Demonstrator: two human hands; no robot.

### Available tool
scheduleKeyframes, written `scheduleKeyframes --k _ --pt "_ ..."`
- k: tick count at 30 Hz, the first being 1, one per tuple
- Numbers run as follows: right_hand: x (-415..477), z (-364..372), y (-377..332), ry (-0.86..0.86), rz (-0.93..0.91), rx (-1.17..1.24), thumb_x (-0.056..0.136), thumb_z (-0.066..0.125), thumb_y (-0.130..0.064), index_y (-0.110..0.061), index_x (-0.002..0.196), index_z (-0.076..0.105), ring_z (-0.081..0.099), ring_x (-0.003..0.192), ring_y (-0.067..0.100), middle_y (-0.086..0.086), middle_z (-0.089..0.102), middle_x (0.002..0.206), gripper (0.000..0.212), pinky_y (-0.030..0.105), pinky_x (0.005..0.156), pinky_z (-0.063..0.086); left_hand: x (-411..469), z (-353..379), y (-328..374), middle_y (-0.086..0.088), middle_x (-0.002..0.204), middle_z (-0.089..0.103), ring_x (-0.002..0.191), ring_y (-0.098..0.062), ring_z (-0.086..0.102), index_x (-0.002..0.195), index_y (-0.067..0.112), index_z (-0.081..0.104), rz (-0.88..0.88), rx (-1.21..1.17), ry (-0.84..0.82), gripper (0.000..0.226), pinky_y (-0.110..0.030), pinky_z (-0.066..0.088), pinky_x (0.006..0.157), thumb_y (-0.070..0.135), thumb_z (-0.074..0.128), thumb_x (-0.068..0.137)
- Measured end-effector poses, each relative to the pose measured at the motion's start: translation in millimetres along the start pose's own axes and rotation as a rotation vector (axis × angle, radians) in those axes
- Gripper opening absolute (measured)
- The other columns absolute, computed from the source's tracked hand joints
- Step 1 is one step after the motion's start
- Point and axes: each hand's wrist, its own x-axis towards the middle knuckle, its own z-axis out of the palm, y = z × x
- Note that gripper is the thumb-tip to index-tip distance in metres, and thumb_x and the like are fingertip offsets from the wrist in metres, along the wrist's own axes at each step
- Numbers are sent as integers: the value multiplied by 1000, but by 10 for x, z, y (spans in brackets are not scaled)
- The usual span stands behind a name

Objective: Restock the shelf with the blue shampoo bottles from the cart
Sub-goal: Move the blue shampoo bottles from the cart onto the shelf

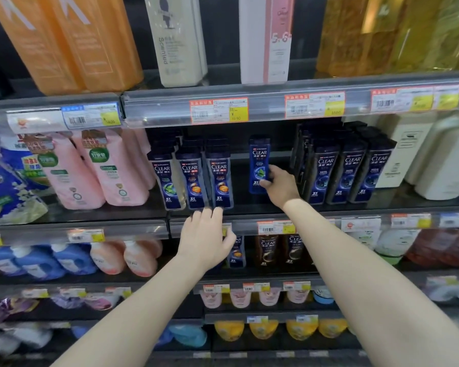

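Note:
My right hand (pixel 278 185) grips a blue CLEAR shampoo bottle (pixel 259 160), held upright in the gap on the middle shelf (pixel 263 207). Left of the gap stand three rows of dark blue CLEAR bottles (pixel 191 178); right of it stand more dark CLEAR bottles (pixel 347 173). My left hand (pixel 208 239) rests at the shelf's front rail below the left rows, fingers loosely curled, holding nothing that I can see. The cart is out of view.
Pink refill pouches (pixel 101 168) sit left of the CLEAR rows, white bottles (pixel 419 154) to the right. Price tags (pixel 219 110) line the rail above. Large orange bottles (pixel 72 41) stand on the top shelf. Lower shelves hold brown CLEAR bottles (pixel 268 250) and small pouches.

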Motion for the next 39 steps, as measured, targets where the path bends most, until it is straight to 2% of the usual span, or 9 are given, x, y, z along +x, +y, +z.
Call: scheduleKeyframes --k 7,14,23,29,34,39 --pt "263 26 11 -9 23 54 91 68 -16 -21 131 59 62 110 14 -1 69 118 41 23 91 42 57 -25 -6 -2 114 64 102 -22 60 131 18 52 6 88 20 49 -34 48 85 52 42 97" --pt "408 76 80 22 52 99 89 70 -16 -18 134 57 62 111 16 0 68 120 47 30 97 46 71 14 -39 -2 124 62 108 -22 60 140 19 50 34 88 50 56 -34 48 90 53 41 95" --pt "478 140 224 14 38 36 86 72 -8 -20 139 55 61 114 17 0 67 123 57 33 102 47 128 57 199 -1 122 62 110 -22 57 141 19 49 54 12 207 57 -37 47 95 53 43 95" --pt "464 196 242 67 46 -38 86 73 -12 -19 133 59 63 112 19 3 69 119 49 31 97 45 105 172 330 -4 122 62 109 -24 57 149 18 42 93 27 243 64 -38 46 92 53 42 95" --pt "536 219 258 69 33 -78 83 75 -14 -20 125 64 65 108 19 3 70 114 44 38 99 50 144 237 423 -5 127 61 114 -23 58 151 18 39 93 -9 235 65 -38 48 92 53 42 96" --pt "603 195 275 68 -4 -109 82 76 -14 -17 123 64 64 107 20 3 70 113 42 38 99 50 193 292 530 -6 132 59 115 -24 58 151 19 38 82 60 244 64 -37 48 89 54 42 97"
